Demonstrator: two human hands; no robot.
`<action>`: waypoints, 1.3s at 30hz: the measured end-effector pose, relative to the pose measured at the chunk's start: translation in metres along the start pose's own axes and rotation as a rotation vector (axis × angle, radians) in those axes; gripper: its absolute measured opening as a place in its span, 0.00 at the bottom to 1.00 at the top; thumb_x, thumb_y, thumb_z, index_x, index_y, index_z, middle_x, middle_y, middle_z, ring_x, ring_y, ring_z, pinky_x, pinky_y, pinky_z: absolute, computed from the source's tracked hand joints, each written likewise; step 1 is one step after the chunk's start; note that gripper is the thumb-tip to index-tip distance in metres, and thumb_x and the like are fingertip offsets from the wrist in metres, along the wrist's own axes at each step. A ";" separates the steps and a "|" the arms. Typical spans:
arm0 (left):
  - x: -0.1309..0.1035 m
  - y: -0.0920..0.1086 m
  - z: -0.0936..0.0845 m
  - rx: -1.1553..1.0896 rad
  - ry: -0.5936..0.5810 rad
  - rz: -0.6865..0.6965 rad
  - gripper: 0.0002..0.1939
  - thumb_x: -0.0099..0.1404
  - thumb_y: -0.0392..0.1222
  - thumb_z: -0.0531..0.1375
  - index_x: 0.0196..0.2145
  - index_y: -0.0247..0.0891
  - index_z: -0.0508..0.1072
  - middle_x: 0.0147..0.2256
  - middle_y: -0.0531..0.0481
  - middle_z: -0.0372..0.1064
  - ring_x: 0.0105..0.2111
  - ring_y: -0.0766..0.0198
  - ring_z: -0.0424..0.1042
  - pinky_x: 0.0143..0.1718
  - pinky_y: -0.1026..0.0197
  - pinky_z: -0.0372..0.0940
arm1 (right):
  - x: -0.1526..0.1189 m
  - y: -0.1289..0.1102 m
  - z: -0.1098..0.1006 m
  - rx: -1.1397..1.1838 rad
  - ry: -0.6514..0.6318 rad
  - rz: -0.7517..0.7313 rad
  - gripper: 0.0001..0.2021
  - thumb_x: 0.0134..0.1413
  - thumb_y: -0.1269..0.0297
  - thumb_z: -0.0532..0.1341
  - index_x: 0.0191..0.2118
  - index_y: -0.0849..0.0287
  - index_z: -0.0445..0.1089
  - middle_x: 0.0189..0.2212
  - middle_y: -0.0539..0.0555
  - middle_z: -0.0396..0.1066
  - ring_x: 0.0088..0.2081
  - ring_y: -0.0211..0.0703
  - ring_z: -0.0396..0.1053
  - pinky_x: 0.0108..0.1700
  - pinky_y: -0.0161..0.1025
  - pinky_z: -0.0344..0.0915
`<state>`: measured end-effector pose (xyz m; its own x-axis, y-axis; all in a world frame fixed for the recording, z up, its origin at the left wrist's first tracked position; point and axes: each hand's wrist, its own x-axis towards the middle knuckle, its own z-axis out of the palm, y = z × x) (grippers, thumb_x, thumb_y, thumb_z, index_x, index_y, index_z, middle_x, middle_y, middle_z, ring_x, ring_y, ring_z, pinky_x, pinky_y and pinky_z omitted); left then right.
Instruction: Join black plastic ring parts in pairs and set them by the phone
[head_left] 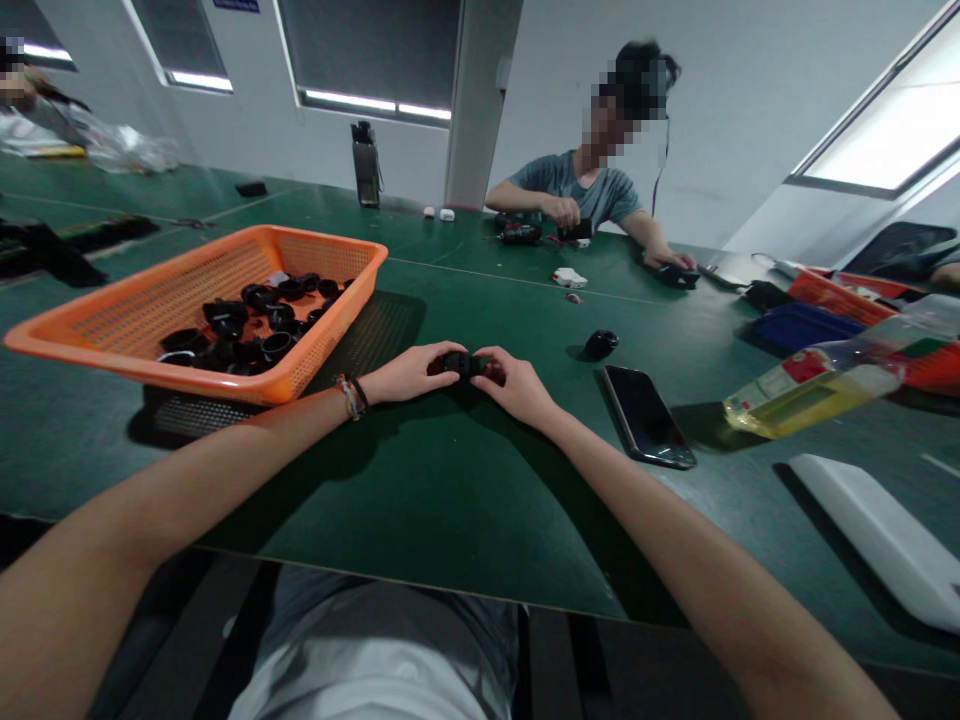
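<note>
Between my two hands, low over the green table, is a small black plastic part [459, 364]. My left hand [412, 372] has its thumb and fingers closed on the part's left end. The fingers of my right hand [516, 382] grip its right end. Fingertips cover much of it, so its exact kind does not show. Left of my hands, an orange basket [330, 345] contains several black, ring-like plastic parts [259, 325]. A single black round part [601, 344] lies on the table to the right of my right hand.
A phone [649, 415] lies beside my right forearm. Beyond it are a bottle of yellow liquid [817, 385] and a white block-like object [877, 530]. Across the green table [420, 480], a co-worker [592, 190] handles black parts. A dark flask [366, 168] stands at the back.
</note>
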<state>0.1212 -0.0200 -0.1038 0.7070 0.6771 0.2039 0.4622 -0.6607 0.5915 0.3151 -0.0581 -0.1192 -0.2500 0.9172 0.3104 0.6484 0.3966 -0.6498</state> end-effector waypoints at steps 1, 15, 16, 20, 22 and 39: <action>0.000 0.000 0.000 0.000 0.001 0.002 0.22 0.59 0.46 0.53 0.50 0.35 0.63 0.44 0.46 0.69 0.40 0.60 0.68 0.43 0.60 0.62 | 0.000 0.000 0.000 -0.004 0.000 0.000 0.12 0.47 0.69 0.59 0.42 0.58 0.65 0.24 0.47 0.67 0.26 0.38 0.65 0.32 0.37 0.61; 0.000 0.001 -0.001 -0.004 -0.009 -0.006 0.22 0.59 0.46 0.53 0.50 0.34 0.64 0.44 0.45 0.69 0.40 0.60 0.68 0.43 0.60 0.62 | -0.001 -0.005 -0.003 -0.004 -0.021 0.017 0.12 0.48 0.69 0.59 0.42 0.59 0.64 0.24 0.48 0.66 0.26 0.38 0.64 0.31 0.37 0.59; 0.000 0.001 -0.001 -0.003 -0.008 -0.005 0.22 0.59 0.45 0.53 0.50 0.34 0.63 0.44 0.45 0.69 0.40 0.60 0.68 0.43 0.60 0.62 | -0.001 -0.005 -0.003 -0.003 -0.021 0.015 0.12 0.48 0.69 0.59 0.42 0.59 0.64 0.24 0.48 0.66 0.26 0.38 0.64 0.32 0.37 0.59; 0.000 0.001 -0.001 0.003 -0.005 0.008 0.22 0.60 0.45 0.53 0.50 0.35 0.63 0.45 0.45 0.68 0.41 0.60 0.68 0.44 0.60 0.61 | -0.001 -0.004 -0.002 -0.006 -0.019 0.009 0.12 0.48 0.69 0.59 0.42 0.59 0.64 0.25 0.48 0.67 0.26 0.38 0.65 0.32 0.37 0.59; 0.000 0.000 -0.001 0.006 -0.004 0.008 0.22 0.60 0.45 0.53 0.50 0.35 0.63 0.45 0.45 0.68 0.41 0.60 0.68 0.44 0.60 0.61 | 0.000 -0.003 -0.001 -0.008 -0.016 0.011 0.12 0.48 0.69 0.59 0.42 0.59 0.64 0.24 0.47 0.66 0.26 0.37 0.65 0.32 0.37 0.59; 0.000 0.001 -0.001 0.013 0.003 0.010 0.22 0.60 0.44 0.53 0.50 0.34 0.64 0.45 0.45 0.68 0.42 0.60 0.68 0.45 0.60 0.61 | 0.000 -0.004 -0.001 -0.022 -0.021 0.009 0.13 0.49 0.69 0.59 0.43 0.60 0.63 0.24 0.47 0.66 0.26 0.37 0.64 0.31 0.36 0.59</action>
<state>0.1213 -0.0202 -0.1030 0.7102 0.6713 0.2121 0.4620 -0.6717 0.5792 0.3135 -0.0601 -0.1158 -0.2585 0.9215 0.2897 0.6664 0.3873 -0.6371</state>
